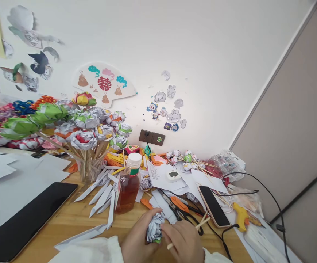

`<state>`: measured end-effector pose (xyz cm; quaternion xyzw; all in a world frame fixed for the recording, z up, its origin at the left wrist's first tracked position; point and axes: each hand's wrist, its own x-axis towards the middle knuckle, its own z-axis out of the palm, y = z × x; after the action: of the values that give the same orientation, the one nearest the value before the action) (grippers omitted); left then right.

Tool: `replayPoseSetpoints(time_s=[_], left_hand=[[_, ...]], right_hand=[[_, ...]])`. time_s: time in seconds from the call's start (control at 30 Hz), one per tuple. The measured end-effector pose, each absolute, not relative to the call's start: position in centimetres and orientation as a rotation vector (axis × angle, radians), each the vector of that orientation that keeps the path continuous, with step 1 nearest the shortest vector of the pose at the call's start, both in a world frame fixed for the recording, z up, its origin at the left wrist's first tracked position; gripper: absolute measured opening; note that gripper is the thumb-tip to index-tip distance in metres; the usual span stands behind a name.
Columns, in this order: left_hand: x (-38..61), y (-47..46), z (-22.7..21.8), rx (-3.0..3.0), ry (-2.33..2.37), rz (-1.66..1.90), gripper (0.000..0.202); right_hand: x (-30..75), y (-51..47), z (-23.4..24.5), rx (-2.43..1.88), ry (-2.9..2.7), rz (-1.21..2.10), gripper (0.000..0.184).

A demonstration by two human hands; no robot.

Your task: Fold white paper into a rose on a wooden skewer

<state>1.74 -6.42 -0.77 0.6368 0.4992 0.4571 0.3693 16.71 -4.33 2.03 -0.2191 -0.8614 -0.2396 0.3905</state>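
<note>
Low in the middle of the view, my left hand [139,238] is curled around a white paper flower [155,227] with a bit of green at its underside. My right hand [185,238] is closed beside it, fingertips against the flower's right side. A pale wooden stick [170,246] pokes out between the right fingers, and what looks like its other end shows past the knuckles. Black-handled scissors [180,212] lie just beyond the right hand. Behind the left hand stands a bottle of amber liquid [128,188] with a white cap.
Folded paper strips [102,195] lie left of the bottle. A clear container [88,170] holds several paper flowers on sticks. A black tablet [29,219] rests at the left. To the right are a phone [213,205], a yellow glue gun [240,216], cables and a white timer [173,175].
</note>
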Motion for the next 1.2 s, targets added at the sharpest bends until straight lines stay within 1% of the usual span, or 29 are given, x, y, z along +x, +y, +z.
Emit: replayPoseSetpoints(time_s=[0.1,0.27,0.37,0.43,0.53,0.6,0.67,0.73,0.87,0.93,1.03,1.2], left_hand=[[1.8,-6.4,-0.8,1.648,1.281,1.173,0.067],[1.8,-6.2,-1.2,1.654,1.288,1.168,0.070],[1.7,-6.1,-1.4,1.695,1.272,1.162,0.070],[1.7,-6.1,-1.6,1.716,1.268,1.153,0.069],[1.7,-6.0,-2.0,1.723,1.286,1.142,0.069],[1.7,-6.0,-2.2,1.729,1.287,1.133,0.069],[1.7,-6.0,-2.2,1.741,1.274,1.119,0.069],[1.7,-6.1,-2.0,1.750,1.264,1.110,0.069],[1.8,-6.3,-1.6,1.753,1.258,1.105,0.071],[1.8,-6.2,-1.6,1.750,1.262,1.119,0.071],[1.8,-6.2,-1.9,1.742,1.266,1.156,0.071],[1.7,-6.1,-1.8,1.695,1.259,1.153,0.070]], right_hand=[[16.7,-4.3,2.0,-0.556,-2.209,-0.591,0.023],[16.6,-4.3,2.1,-0.608,-2.266,-0.553,0.032],[16.6,-4.3,2.1,-0.614,-2.271,-0.606,0.033],[16.6,-4.4,2.0,-0.636,-2.266,-0.581,0.033],[16.5,-4.5,1.8,-0.714,-2.244,-0.384,0.032],[16.4,-4.6,1.6,-0.763,-2.210,-0.205,0.028],[16.4,-4.6,1.5,-0.807,-2.166,-0.105,0.023],[16.4,-4.5,1.4,-0.827,-2.145,-0.140,0.021],[16.7,-4.4,1.1,-0.691,-2.189,-0.416,0.021],[16.7,-4.4,1.0,-0.642,-2.195,-0.500,0.021],[16.5,-4.4,1.1,-0.663,-2.221,-0.511,0.026],[16.2,-4.6,1.6,-0.757,-2.270,-0.419,0.035]])
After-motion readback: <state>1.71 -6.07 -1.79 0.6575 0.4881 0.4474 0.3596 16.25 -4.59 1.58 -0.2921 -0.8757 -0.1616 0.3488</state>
